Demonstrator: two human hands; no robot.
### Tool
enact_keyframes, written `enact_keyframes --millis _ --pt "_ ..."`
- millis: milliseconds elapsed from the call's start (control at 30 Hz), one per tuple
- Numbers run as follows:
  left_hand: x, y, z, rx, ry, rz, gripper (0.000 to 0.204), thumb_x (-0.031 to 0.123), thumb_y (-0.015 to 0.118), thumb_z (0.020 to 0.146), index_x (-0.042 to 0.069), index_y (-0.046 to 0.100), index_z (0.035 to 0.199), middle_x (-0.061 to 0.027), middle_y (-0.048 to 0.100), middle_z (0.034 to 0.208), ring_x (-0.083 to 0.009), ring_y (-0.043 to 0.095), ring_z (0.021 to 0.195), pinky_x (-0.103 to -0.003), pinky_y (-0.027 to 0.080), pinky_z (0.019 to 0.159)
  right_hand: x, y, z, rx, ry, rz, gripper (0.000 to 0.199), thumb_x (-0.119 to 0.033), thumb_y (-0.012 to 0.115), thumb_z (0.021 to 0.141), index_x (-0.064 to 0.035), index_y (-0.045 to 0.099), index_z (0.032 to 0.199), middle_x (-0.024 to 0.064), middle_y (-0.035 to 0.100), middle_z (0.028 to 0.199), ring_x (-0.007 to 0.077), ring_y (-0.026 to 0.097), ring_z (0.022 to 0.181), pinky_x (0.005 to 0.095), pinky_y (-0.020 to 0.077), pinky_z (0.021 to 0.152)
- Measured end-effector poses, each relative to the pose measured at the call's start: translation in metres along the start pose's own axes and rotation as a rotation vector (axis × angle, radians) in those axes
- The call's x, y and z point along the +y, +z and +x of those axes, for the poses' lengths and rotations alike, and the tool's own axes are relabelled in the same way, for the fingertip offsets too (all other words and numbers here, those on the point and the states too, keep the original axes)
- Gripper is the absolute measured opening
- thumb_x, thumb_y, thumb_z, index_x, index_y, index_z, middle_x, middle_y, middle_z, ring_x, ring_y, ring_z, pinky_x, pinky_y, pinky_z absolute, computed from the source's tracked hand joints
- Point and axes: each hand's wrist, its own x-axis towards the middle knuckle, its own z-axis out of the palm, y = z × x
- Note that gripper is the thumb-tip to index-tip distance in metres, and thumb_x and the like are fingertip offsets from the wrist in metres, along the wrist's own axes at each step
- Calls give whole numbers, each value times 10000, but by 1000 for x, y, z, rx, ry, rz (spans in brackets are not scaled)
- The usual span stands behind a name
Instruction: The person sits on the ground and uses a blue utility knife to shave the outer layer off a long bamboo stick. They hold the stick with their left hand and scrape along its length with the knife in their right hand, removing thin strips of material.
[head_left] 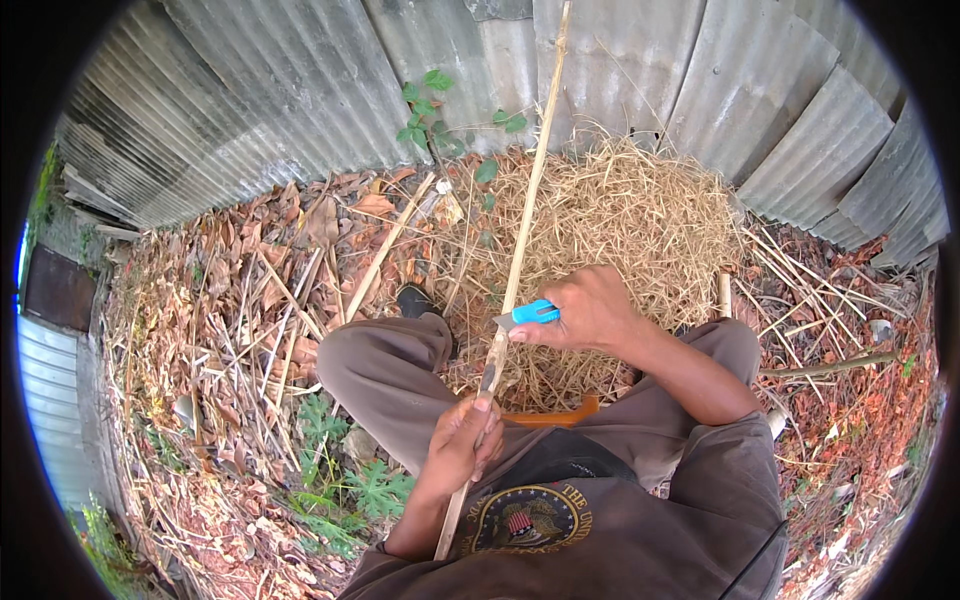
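A long, pale bamboo strip (529,200) runs from beside my belly up past the metal fence, leaning slightly to the right at its far end. Around its lower part, my left hand (462,440) is closed. My right hand (592,308) grips a blue utility knife (536,312), whose short blade lies against the strip a little above a dark, knotty stretch. The right thumb and fingers wrap the knife's handle, and its rear end is hidden in the palm.
Corrugated metal sheets (300,90) wall off the far side. A heap of thin shavings (640,210) lies between my feet and the wall. Dry leaves and sticks (290,290) cover the left, more sticks (800,290) the right. An orange piece (550,414) shows between my legs.
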Motion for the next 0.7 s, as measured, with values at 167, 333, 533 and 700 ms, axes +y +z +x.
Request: enact_keyframes --millis 167,333,533,700 --pt "-2 11 -11 -19 122 403 391 303 328 1041 89 402 722 40 362 529 -41 303 435 -208 269 409 60 -21 25 33 431 -6 811 -831 410 754 -78 661 592 113 535 448 284 612 487 402 474 461" --pt "-1 3 -10 45 79 369 378 288 353 1038 87 405 722 48 381 573 -30 318 496 -204 277 459 1 14 0 -53 72 66 800 -844 439 722 -84 630 559 101 529 442 284 595 464 404 447 435" --pt "6 7 -3 36 174 488 363 300 360 1035 80 403 749 44 377 567 -31 319 494 -203 284 456 14 11 9 153 -123 -63 723 -835 500 686 -142 522 483 27 501 426 218 528 382 347 396 373" --pt "1 2 2 63 199 539 375 328 350 1032 78 398 757 26 389 533 -47 356 443 -200 307 411 18 20 10 212 -162 -52 722 -838 506 678 -144 509 478 11 494 425 196 521 375 349 386 369"
